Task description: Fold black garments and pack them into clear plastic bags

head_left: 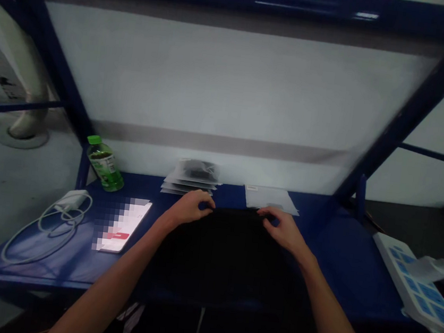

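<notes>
A black piece of cloth [228, 253] lies spread on the blue shelf surface [332, 254] in front of me. My left hand [191, 208] grips its far edge on the left with curled fingers. My right hand [283, 227] pinches the same far edge on the right. Just beyond the hands sit a stack of clear bags [192, 179] with something dark in the top one, and a flat clear bag [270, 199].
A green bottle [104, 164] stands at the back left. A white charger with coiled cable [56, 217] and a lit phone [125, 225] lie at the left. A white power strip [417, 285] sits at the right. Blue rack posts frame both sides.
</notes>
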### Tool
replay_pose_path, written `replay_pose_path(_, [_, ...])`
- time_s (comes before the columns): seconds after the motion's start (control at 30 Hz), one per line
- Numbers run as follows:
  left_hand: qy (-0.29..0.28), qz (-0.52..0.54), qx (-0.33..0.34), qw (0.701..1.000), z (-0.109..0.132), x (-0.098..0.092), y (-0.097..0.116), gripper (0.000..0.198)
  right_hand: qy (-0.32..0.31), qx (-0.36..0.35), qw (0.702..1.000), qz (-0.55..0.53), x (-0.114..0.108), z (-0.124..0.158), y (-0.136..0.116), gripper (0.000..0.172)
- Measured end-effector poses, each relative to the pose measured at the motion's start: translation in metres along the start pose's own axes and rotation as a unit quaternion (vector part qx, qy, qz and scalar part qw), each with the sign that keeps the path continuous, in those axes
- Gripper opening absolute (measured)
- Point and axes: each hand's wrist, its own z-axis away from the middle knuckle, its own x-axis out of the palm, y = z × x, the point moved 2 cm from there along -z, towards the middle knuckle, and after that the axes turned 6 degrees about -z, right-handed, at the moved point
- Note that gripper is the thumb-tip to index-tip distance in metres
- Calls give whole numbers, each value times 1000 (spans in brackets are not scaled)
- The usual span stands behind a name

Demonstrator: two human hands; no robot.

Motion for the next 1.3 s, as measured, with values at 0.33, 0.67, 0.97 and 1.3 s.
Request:
replay_pose_path(0.33, [-84, -36, 12, 996, 42, 12, 13, 18, -129, -21, 985, 109, 11, 23, -13, 31])
replay_pose_path(0.67, [-43, 61, -84, 994, 104, -2, 32, 34, 17, -14, 1000, 0, -1, 87, -32, 26])
replay_pose_path(0.97, [-136, 157, -121, 971, 148, -14, 44, 20, -124, 12, 992, -17, -9, 143, -50, 27])
replay_pose_path(1.3, [-2, 108, -218, 970, 127, -21, 37, 29, 40, 80, 996, -29, -17, 124, -46, 19])
